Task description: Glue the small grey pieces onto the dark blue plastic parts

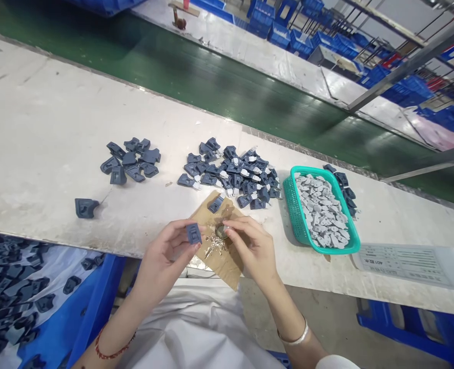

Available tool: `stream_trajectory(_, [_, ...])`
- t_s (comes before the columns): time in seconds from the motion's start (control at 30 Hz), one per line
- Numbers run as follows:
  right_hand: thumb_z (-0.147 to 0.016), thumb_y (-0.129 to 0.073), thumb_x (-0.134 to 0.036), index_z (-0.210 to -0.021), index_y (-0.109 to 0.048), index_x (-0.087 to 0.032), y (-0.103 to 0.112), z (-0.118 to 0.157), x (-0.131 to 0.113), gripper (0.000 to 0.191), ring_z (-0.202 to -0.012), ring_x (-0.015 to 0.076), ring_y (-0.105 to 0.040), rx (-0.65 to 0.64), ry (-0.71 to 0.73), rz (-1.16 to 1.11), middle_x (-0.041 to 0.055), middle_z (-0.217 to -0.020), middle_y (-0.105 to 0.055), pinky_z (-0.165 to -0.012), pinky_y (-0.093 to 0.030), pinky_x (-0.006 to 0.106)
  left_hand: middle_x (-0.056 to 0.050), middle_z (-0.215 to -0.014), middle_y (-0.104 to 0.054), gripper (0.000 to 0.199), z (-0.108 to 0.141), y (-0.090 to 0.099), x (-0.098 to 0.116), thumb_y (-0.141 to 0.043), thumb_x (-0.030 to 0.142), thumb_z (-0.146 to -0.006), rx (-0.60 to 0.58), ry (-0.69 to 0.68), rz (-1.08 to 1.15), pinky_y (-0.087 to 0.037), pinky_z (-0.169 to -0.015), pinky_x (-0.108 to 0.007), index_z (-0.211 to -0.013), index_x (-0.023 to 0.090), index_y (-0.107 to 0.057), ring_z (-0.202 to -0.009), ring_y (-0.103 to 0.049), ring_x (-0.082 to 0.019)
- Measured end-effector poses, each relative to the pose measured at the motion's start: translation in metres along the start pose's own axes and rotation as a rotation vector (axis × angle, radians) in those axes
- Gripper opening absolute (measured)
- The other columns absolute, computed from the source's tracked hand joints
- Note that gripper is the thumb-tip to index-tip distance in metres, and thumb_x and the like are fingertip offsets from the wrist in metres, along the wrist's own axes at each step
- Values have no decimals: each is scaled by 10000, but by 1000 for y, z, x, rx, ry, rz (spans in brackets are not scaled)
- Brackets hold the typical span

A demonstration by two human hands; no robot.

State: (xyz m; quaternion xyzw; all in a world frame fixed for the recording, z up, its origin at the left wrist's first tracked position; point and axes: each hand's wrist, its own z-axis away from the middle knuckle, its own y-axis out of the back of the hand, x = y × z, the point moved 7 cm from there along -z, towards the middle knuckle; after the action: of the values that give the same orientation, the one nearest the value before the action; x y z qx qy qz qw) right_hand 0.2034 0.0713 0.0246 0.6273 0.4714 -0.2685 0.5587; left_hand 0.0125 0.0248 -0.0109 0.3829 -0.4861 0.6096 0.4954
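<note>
My left hand (169,251) holds a dark blue-grey plastic part (193,233) between thumb and fingers, its recessed face turned up. Thumb and forefinger of my right hand (253,247) pinch a small pale piece (226,229), mostly hidden by the fingertips. It is at a small round dark dish (221,231) on a brown cardboard sheet (230,269). Shiny wet-looking spots cover the cardboard around the dish. Another dark part with a pale tip (215,203) lies on the cardboard's far corner.
Beyond the cardboard is a heap of dark parts with pale tips (234,174). Plain dark parts (130,160) lie to the left. A green basket (292,215) holds pale pieces, with a glue bottle (407,264) lying beside it. A blue bin (100,292) of dark parts stands lower left.
</note>
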Motion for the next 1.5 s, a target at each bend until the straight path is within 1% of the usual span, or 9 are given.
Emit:
stream_trajectory(0.1, [-924, -684, -204, -1080, -774, -259, -2, 4, 7, 188, -953, 191, -708, 23, -31, -10, 55, -1042, -759, -842, -579, 322, -79, -1121, -760, 394, -1, 0, 4, -740, 312, -881, 15, -18, -9, -559, -918, -314, -1237, 220, -600, -1031, -709, -201])
stream_trajectory(0.23, [-917, -713, -250, -1005, -773, -269, 0, 8, 16, 108, -945, 204, -700, 87, -97, -65, 51, -1015, -759, -841, -568, 346, -89, -1084, -774, 330, -3, 1, 9, -792, 282, -826, 36, -6, -8, -555, -904, -300, -1111, 184, -655, -1026, -707, -203])
stream_trajectory(0.47, [-926, -684, -209, -978, -749, -262, 1, 4, 3, 99, -890, 212, -678, 72, 15, 75, 47, -950, -740, -789, -536, 355, -49, -1090, -744, 276, -10, 6, 12, -752, 173, -825, 126, -25, 89, -560, -866, -253, -954, 212, -511, -991, -715, -147])
stream_trajectory(0.7, [-935, -665, -154, -1010, -713, -255, -5, 5, -4, 135, -916, 213, -668, 13, 143, 180, 45, -974, -745, -836, -510, 378, -55, -1189, -689, 256, -9, -5, 5, -648, 255, -939, -33, 45, 0, -525, -909, -279, -965, 242, -394, -1053, -663, -147])
stream_trajectory(0.87, [-938, -664, -164, -998, -708, -258, -4, 5, -3, 121, -902, 214, -670, 14, 132, 174, 45, -964, -743, -821, -515, 384, -60, -1222, -636, 195, -3, -13, 12, -513, 362, -1019, -172, 28, -89, -500, -857, -273, -1179, 256, -478, -1004, -633, -164])
stream_trajectory(1.07, [-925, -676, -198, -969, -739, -256, -3, 5, 2, 96, -867, 211, -673, 28, 46, 108, 53, -944, -741, -758, -530, 365, -71, -1138, -621, 131, -6, -14, 25, -569, 280, -987, -148, -188, -145, -463, -986, -290, -1083, 233, -646, -1133, -580, -213])
stream_trajectory(1.27, [-827, -789, -353, -854, -753, -224, 3, 7, 21, 137, -632, 161, -631, 216, -331, -353, 27, -754, -717, -593, -521, 298, -83, -1173, -671, 176, -7, -14, 7, -614, 297, -961, -144, -74, -124, -520, -925, -303, -1118, 230, -657, -1116, -645, -232])
stream_trajectory(1.37, [-785, -828, -384, -847, -758, -220, -6, 7, 23, 188, -606, 151, -636, 177, -445, -560, 13, -721, -721, -601, -536, 289, -75, -1161, -670, 210, -7, -15, 6, -571, 326, -986, -180, -65, -227, -509, -883, -290, -1156, 228, -648, -1059, -652, -215])
stream_trajectory(1.5, [-806, -824, -347, -885, -786, -251, -16, 2, 13, 130, -721, 157, -690, 74, -411, -628, 18, -839, -754, -697, -567, 284, -41, -1028, -647, 224, -7, -19, 11, -456, 365, -1031, -283, -70, -289, -465, -804, -273, -1126, 236, -614, -903, -605, -181])
